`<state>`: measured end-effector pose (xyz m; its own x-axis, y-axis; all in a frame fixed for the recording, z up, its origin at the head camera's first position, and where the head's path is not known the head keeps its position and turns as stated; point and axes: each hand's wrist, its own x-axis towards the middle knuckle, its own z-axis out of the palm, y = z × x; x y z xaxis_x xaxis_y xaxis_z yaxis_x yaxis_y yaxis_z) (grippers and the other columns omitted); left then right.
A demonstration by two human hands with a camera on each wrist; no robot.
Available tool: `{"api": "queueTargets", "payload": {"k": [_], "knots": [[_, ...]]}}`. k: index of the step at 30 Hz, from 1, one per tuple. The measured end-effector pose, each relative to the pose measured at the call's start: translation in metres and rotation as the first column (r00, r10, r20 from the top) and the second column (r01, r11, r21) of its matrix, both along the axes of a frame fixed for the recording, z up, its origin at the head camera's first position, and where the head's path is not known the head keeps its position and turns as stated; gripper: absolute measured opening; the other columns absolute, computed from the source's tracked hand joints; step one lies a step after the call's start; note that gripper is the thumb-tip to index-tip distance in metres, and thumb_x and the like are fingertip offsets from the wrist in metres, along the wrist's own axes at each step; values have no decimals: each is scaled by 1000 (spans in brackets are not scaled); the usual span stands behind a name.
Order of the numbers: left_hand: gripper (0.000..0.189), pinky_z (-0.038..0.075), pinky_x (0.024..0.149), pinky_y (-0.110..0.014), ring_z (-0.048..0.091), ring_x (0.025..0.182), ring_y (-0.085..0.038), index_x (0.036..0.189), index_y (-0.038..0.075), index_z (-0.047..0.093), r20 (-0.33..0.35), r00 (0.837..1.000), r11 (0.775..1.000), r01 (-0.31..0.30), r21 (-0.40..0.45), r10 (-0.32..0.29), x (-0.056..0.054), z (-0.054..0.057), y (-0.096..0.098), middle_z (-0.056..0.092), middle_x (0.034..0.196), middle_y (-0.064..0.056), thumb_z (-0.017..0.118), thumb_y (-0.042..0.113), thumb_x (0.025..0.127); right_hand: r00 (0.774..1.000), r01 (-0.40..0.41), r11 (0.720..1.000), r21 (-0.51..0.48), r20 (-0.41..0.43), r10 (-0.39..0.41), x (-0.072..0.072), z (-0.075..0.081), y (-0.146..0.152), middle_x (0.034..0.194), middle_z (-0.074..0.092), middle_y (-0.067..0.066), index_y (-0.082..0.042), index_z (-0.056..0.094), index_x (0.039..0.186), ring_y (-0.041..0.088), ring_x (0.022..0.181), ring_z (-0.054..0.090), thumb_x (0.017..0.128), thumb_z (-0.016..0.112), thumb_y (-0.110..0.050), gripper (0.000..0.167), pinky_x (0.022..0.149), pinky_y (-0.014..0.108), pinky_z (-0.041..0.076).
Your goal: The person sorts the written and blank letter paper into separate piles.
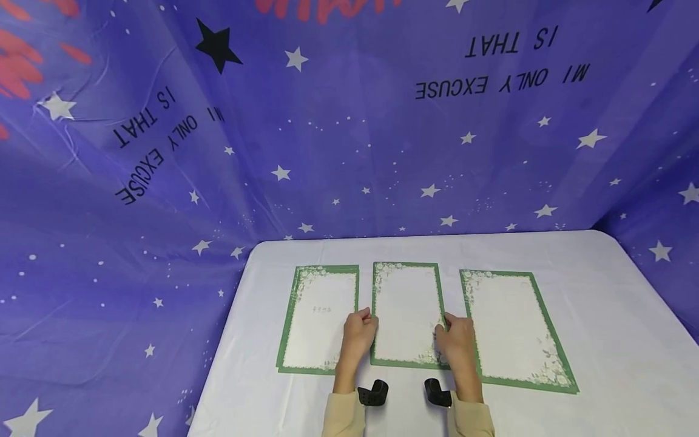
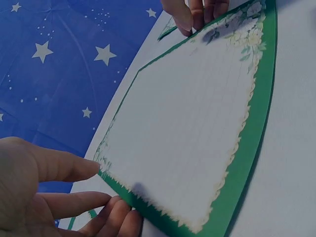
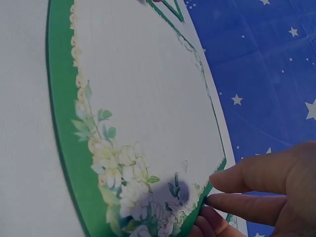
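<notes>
The green-bordered middle sheet [image 1: 406,315] was positioned between the left sheet [image 1: 319,334] and the right sheet [image 1: 508,328]. The left hand [image 1: 359,335] and right hand [image 1: 457,341] pinched its opposite side edges, fingers narrowed, presumably for even support; whether its underside cleared the white counter [image 1: 617,340] was unclear. A star-printed purple backdrop [image 1: 349,152] enclosed the far side.

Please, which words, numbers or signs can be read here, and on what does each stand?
"MI ONLY EXCUSE / IS THAT": upside down on the backdrop, right of centre.
"MI ONLY EXCUSE / IS THAT": on the backdrop again, slanted, at left.
Marks on the left sheet: too small to read.
Middle sheet: no readable text.
Red shapes on the backdrop: no readable letters.
</notes>
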<state>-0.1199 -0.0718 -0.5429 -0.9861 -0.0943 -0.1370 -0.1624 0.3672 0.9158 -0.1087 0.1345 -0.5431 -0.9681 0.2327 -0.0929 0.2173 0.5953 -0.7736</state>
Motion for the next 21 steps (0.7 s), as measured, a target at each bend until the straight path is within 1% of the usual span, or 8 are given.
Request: {"api": "queueTargets", "payload": {"k": [3,6,9,12,15,17,19,21], "knots": [[41,53,73,-33,58,79,-17,131,-22,58,-10,1000,1000,1,-4,-1,-1,-1,1,68,90,-11,58,4,99,1000,22,1000,-12,-21,-23,0,-2,-1,116,54,44,27,57,127,55,115,52,90,56,5,43,96,61,45],[40,36,54,-24,38,57,-10,131,-22,58,-22,1000,1000,0,9,0,-2,-3,4,51,65,0,54,2,100,998,37,999,-24,-43,-38,0,-3,-1,112,55,42,27,58,126,49,106,53,88,57,7,43,89,58,45],[39,24,46,-21,24,48,-7,131,-23,57,-24,1000,1000,-3,25,4,-2,-3,6,35,53,5,51,0,100,998,45,999,-17,-50,-46,1,-2,-1,114,56,42,25,59,126,52,109,54,87,58,7,43,91,59,45],[38,22,44,-20,22,46,-6,130,-23,57,-27,1000,1000,-14,26,15,-2,-2,9,33,52,6,53,-1,99,998,49,999,-22,-49,-50,1,-3,-1,115,54,42,24,59,127,55,113,52,86,58,7,44,95,62,44],[38,35,51,-25,38,56,-15,129,-23,58,-41,999,1000,-27,-6,27,-1,0,11,50,68,-6,57,-1,98,997,56,998,-28,-54,-57,2,-4,-2,111,53,40,24,59,127,51,106,51,86,58,8,45,89,59,44],[39,48,67,-34,50,75,-26,129,-21,60,-51,998,998,-41,-44,39,0,0,13,57,88,-17,59,1,97,996,68,997,-29,-58,-70,2,-3,-3,113,52,40,24,59,127,51,107,50,86,58,8,44,90,59,44],[39,49,88,-48,52,96,-36,128,-20,61,-61,997,996,-53,-74,49,1,1,15,56,107,-26,62,1,96,995,79,996,-38,-50,-81,3,-3,-4,118,50,41,22,60,129,55,113,48,87,59,8,44,95,61,43],[38,44,100,-57,51,110,-42,126,-19,63,-74,995,992,-69,-103,62,1,1,17,56,114,-29,63,1,95,995,91,995,-44,-47,-93,3,-3,-5,126,48,43,21,60,130,59,122,45,88,59,8,44,103,65,39]]}}
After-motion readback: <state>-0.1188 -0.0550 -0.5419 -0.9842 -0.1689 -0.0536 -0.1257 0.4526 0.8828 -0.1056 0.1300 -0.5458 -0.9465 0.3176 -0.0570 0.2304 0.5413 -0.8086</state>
